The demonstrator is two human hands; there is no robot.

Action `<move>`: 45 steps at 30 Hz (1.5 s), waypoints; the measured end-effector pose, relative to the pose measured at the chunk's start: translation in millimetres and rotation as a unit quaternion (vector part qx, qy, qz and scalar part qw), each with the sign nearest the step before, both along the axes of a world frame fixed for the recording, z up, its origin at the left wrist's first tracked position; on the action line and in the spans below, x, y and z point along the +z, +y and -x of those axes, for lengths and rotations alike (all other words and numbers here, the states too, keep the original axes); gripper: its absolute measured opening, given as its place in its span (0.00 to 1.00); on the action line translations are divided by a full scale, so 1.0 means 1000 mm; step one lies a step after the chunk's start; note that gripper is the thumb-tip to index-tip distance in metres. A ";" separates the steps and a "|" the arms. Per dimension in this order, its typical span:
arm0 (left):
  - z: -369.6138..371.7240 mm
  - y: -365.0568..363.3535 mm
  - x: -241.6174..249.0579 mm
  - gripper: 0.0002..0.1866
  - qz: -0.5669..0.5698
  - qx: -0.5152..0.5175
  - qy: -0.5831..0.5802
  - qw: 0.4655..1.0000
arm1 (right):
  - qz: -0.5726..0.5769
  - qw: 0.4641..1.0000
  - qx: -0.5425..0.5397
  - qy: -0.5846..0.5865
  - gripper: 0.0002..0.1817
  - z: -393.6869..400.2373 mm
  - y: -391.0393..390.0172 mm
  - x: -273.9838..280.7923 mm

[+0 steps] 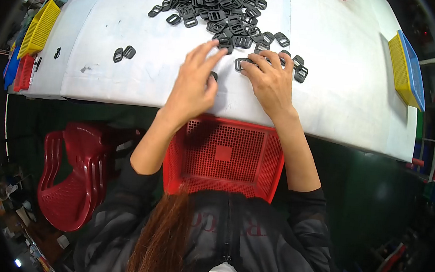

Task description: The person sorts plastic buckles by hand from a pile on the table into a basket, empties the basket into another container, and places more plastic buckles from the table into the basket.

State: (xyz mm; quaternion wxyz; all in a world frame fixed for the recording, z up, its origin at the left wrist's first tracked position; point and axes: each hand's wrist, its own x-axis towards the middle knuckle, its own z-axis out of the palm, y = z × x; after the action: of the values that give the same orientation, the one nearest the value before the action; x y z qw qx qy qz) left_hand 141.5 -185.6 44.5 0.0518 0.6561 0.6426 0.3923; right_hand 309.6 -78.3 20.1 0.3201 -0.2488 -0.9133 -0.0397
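Observation:
A big heap of black plastic buckles (222, 6) lies on the white table (104, 76) ahead of me. My left hand (193, 83) rests flat near the table's front edge, fingers spread, with one buckle (214, 76) partly under it. My right hand (270, 79) lies beside it, fingertips on a few buckles (243, 63) pulled from the heap. More loose buckles (299, 71) sit just right of that hand. Neither hand grips anything that I can see.
An empty red mesh basket (223, 157) sits on my lap under the table edge. Two stray buckles (123, 53) lie left. Yellow baskets stand at the left (39, 27) and right (405, 69) table ends. A red plastic chair (74, 176) is at my left.

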 end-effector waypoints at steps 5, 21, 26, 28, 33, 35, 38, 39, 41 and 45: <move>0.014 0.035 -0.019 0.23 -0.023 0.039 0.090 0.995 | 0.035 0.998 -0.038 0.022 0.05 -0.012 -0.019 0.007; 0.032 0.010 -0.015 0.18 -0.017 0.103 0.030 0.994 | 0.145 0.988 -0.026 -0.043 0.19 -0.021 -0.026 0.019; 0.015 -0.031 -0.012 0.16 0.019 0.000 0.050 0.999 | 0.160 0.986 -0.034 0.005 0.19 -0.029 -0.038 0.019; 0.013 -0.035 -0.016 0.15 0.012 -0.002 0.005 1.000 | 0.167 0.983 -0.073 0.029 0.17 -0.038 -0.034 0.019; -0.004 -0.024 -0.008 0.16 0.085 0.023 -0.133 0.987 | 0.131 0.988 -0.080 0.005 0.14 -0.045 -0.032 0.013; 0.003 -0.008 -0.021 0.16 -0.040 0.047 0.013 0.998 | 0.075 0.993 -0.092 0.012 0.14 -0.043 -0.029 0.005; 0.020 0.009 -0.025 0.18 -0.035 0.098 0.094 0.990 | 0.313 0.941 -0.087 0.089 0.13 -0.044 -0.035 0.016; 0.023 0.012 -0.026 0.18 -0.037 0.111 0.127 0.985 | 0.409 0.902 -0.077 0.114 0.13 -0.045 -0.036 0.018; 0.025 0.012 -0.026 0.17 -0.005 0.095 0.143 0.985 | 0.292 0.948 -0.110 0.068 0.13 -0.045 -0.028 0.015; 0.010 -0.008 -0.020 0.13 0.001 0.064 0.136 0.989 | 0.137 0.979 -0.146 0.036 0.13 -0.038 -0.006 0.003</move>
State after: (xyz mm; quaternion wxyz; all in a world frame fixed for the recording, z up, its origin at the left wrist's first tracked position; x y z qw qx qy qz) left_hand 131.1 -194.0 24.2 -0.0609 0.6605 0.6848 0.3018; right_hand 347.6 -84.6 22.7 0.3066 -0.4226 -0.8515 0.0483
